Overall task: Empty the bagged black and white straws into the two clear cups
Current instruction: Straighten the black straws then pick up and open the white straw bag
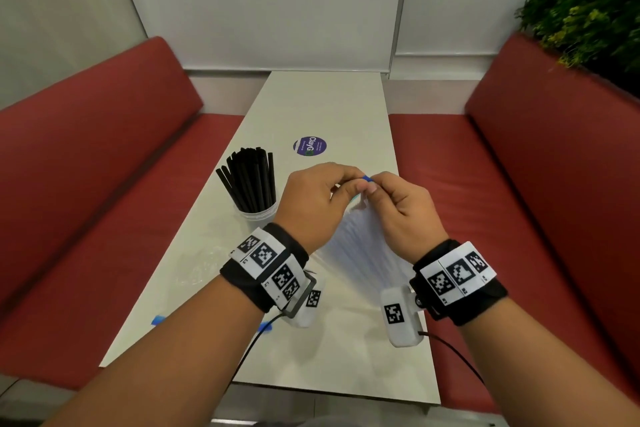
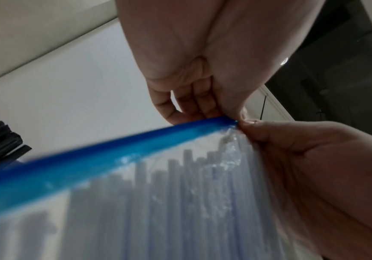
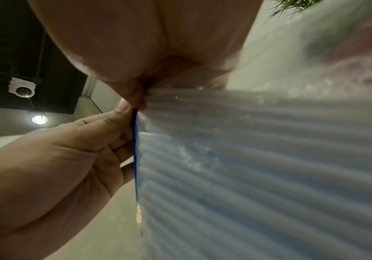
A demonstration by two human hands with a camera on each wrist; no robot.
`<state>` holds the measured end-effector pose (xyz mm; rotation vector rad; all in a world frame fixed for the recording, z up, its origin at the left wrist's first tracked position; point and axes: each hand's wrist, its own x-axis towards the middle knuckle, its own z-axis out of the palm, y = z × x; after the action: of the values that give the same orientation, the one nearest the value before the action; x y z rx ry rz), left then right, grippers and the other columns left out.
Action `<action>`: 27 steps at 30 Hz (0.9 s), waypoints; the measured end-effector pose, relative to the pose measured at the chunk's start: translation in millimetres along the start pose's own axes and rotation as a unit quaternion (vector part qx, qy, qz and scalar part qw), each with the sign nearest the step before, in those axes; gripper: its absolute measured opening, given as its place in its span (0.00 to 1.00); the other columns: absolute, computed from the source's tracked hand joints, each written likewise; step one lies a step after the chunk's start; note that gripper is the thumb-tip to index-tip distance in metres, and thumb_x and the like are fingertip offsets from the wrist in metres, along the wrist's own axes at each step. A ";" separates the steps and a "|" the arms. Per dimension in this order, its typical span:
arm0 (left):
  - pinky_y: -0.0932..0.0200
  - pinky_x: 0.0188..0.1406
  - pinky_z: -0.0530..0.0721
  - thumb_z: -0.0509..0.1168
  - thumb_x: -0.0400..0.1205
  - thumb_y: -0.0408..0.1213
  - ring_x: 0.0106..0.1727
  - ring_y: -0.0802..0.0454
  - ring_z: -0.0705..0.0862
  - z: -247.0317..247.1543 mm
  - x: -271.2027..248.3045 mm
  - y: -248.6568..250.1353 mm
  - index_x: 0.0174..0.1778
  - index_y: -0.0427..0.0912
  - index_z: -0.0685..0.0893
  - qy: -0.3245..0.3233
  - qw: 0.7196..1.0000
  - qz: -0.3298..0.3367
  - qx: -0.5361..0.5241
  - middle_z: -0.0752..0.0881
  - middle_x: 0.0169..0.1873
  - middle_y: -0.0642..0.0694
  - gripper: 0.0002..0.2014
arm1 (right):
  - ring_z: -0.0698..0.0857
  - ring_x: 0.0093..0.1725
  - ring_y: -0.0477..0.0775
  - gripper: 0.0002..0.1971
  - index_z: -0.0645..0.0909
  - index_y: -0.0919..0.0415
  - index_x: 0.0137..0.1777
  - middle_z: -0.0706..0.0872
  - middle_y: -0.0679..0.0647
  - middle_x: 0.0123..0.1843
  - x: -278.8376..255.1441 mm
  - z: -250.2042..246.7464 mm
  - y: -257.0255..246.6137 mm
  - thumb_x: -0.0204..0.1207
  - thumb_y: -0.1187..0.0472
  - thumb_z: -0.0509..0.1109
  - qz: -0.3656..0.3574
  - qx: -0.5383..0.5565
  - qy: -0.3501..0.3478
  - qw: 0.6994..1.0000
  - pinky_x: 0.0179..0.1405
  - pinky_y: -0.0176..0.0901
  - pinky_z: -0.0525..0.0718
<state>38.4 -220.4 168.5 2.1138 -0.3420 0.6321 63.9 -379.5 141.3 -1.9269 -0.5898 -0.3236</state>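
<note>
A clear zip bag (image 1: pixel 360 243) full of white straws is held upright above the table (image 1: pixel 329 107). My left hand (image 1: pixel 356 184) and right hand (image 1: pixel 375 184) both pinch the top corner of its blue zip strip (image 1: pixel 367 178), fingertips almost touching. The left wrist view shows the zip strip (image 2: pixel 113 154) running across the white straws (image 2: pixel 169 193), still closed along its length. From the right wrist I see the strip (image 3: pixel 134 140) edge-on beside the bag (image 3: pixel 247 158). Black straws (image 1: pixel 251 180) stand in a clear cup (image 1: pixel 258 215) to the left. No other cup shows.
A crumpled empty clear bag (image 1: pixel 199 265) lies on the table near my left wrist. A round blue sticker (image 1: pixel 309 146) sits further back, and blue tape marks (image 1: pixel 157 320) near the front. Red benches (image 1: pixel 104 166) flank the table; a plant (image 1: pixel 588 10) stands at right.
</note>
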 end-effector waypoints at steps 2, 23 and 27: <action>0.57 0.48 0.85 0.71 0.82 0.38 0.42 0.55 0.87 -2.0 -3.3 -3.3 0.49 0.42 0.93 -0.006 0.999 0.020 0.026 0.92 0.41 0.50 0.07 | 0.85 0.39 0.60 0.13 0.84 0.65 0.46 0.88 0.62 0.37 1.3 -1.5 -0.3 0.85 0.59 0.62 -0.003 0.013 0.023 1.000 0.40 0.50 0.81; 0.62 0.51 0.89 0.84 0.66 0.32 0.53 0.59 0.91 10.2 -50.6 -54.6 0.56 0.51 0.86 -0.091 0.922 -0.273 -0.260 0.93 0.47 0.53 0.25 | 0.84 0.39 0.49 0.11 0.80 0.59 0.46 0.86 0.56 0.41 19.3 28.0 -12.8 0.88 0.64 0.58 0.153 0.442 0.087 0.880 0.44 0.38 0.83; 0.52 0.53 0.91 0.82 0.70 0.32 0.52 0.54 0.92 3.9 -45.0 -54.6 0.53 0.51 0.86 -0.021 0.913 -0.264 -0.310 0.94 0.46 0.53 0.19 | 0.81 0.43 0.56 0.07 0.80 0.49 0.46 0.83 0.58 0.44 4.8 34.1 1.5 0.83 0.49 0.65 0.167 0.388 0.036 0.906 0.48 0.54 0.81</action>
<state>27.1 -191.6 104.8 1.5027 0.0240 0.1219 67.4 -347.8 128.2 -1.1986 -0.2599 0.0665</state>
